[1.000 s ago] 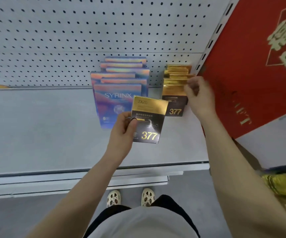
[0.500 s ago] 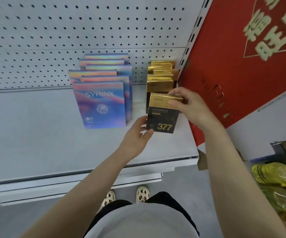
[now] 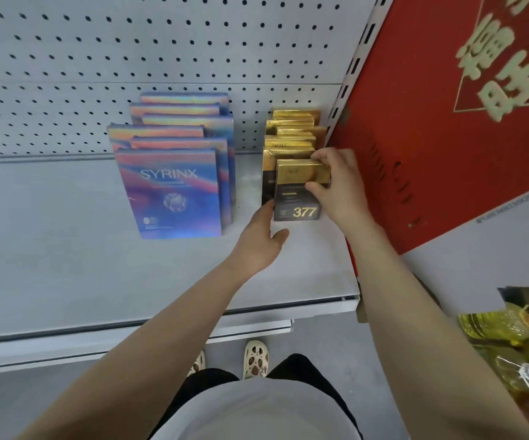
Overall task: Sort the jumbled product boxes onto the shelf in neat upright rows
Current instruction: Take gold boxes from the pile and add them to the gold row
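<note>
A row of iridescent SYRINX boxes is being kept upright on the grey shelf, left of centre. The left hand is being held with fingers extended against the lower left edge of the front 377 box. That box is being pinched at its gold top by the right hand, upright at the front of the gold box row. A red panel is being seen at far right.

Black-and-gold "377" box stands upright on the shelf — fronting the gold row.
</note>
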Tool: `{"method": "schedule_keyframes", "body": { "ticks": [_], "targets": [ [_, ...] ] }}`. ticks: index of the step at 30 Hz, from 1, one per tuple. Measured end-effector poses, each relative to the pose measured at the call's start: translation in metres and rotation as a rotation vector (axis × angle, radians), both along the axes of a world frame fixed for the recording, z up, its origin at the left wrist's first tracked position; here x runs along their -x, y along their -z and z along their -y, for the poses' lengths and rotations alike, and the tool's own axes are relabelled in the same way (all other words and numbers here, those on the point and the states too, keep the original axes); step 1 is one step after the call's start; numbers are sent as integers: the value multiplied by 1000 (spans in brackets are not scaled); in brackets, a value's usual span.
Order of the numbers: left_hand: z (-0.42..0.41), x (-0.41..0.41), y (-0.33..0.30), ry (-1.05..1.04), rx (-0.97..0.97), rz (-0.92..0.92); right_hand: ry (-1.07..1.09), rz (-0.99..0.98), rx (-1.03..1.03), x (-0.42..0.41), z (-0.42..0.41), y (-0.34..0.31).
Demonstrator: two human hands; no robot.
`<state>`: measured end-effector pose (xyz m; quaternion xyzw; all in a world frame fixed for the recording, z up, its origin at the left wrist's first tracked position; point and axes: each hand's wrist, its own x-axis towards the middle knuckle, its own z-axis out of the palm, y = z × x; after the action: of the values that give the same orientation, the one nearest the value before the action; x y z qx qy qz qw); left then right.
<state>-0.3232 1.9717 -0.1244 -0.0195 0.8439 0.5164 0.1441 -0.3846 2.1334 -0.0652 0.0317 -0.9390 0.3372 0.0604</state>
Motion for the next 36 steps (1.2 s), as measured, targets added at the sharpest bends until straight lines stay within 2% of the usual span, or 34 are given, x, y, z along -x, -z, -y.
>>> {"method": "schedule_keyframes", "body": {
  "ticks": [8, 14, 19, 23, 28, 36],
  "targets": [
    [5, -3, -1, -45, -4, -27, 20, -115, -114, -2, 1, 13],
    [44, -34, -14, -237, -24, -188, 35, -295, -151, -30, 9, 13],
    [99, -82, -19, -427, -42, -220, 87, -285, -87, -75, 38, 20],
    [154, -137, -17, -578, -70, -216, -90, -137, -67, -113, 93, 39],
    [240, -236, -11, -794, -83, -212, -378, -45, -64, -185, 207, 51],
    [389, -426, 3, -1107, 43, -163, -785, 52, -15, -326, 410, 62]
  ]
}}
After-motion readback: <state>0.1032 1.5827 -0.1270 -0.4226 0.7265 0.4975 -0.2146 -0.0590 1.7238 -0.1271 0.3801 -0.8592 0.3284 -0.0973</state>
